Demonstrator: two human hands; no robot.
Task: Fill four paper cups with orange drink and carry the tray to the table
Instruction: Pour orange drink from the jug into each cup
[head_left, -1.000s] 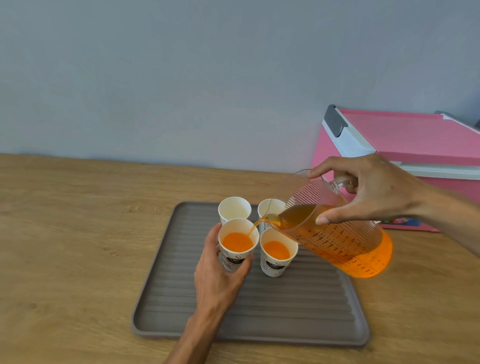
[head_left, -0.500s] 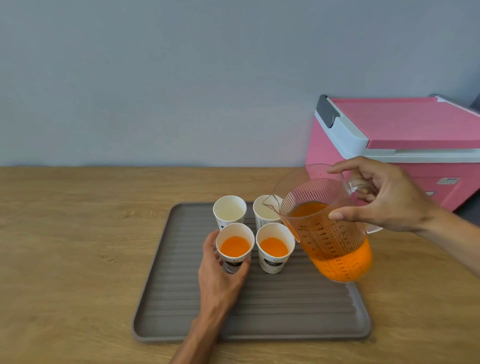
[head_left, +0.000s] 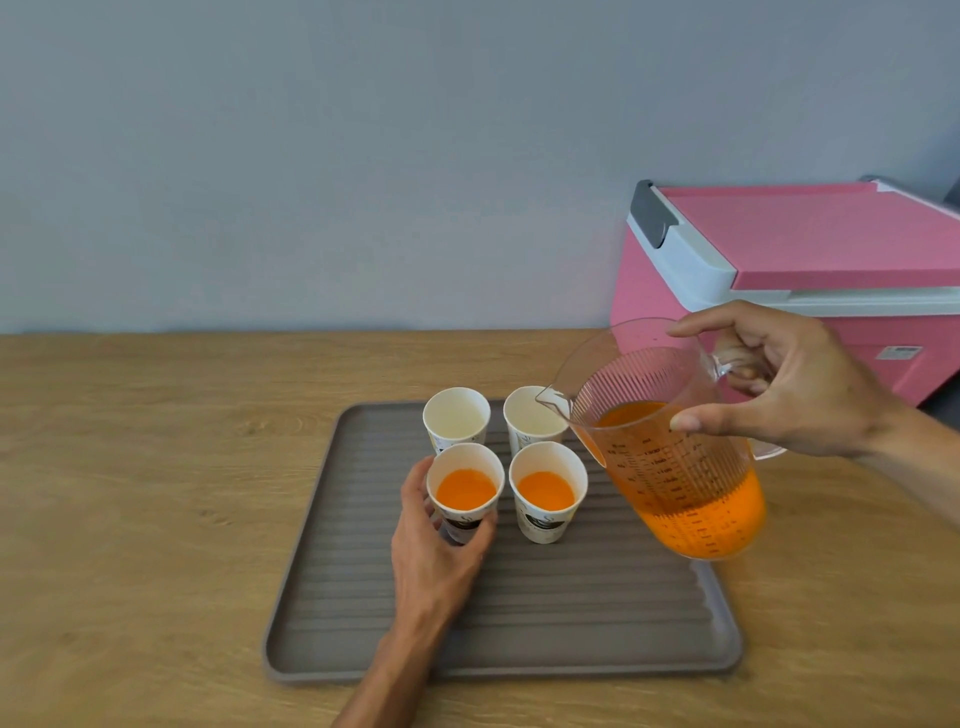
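Note:
Four white paper cups stand close together on a grey ribbed tray (head_left: 519, 634). The front left cup (head_left: 466, 491) and the front right cup (head_left: 546, 493) hold orange drink. The back left cup (head_left: 456, 418) and the back right cup (head_left: 530, 415) look empty. My left hand (head_left: 436, 551) grips the front left cup from below and the side. My right hand (head_left: 795, 384) holds a clear measuring jug (head_left: 670, 447) by its handle, thumb on the wall. The jug is about half full of orange drink, nearly upright, its spout over the back right cup.
The tray lies on a wooden counter (head_left: 156, 493) against a grey wall. A pink cooler box (head_left: 810, 249) with a white rim and a grey latch stands at the back right, just behind the jug.
The jug has tipped back from pouring into the front left cup and the stream has stopped. Its spout now hangs over the back right cup. My left hand keeps its hold.

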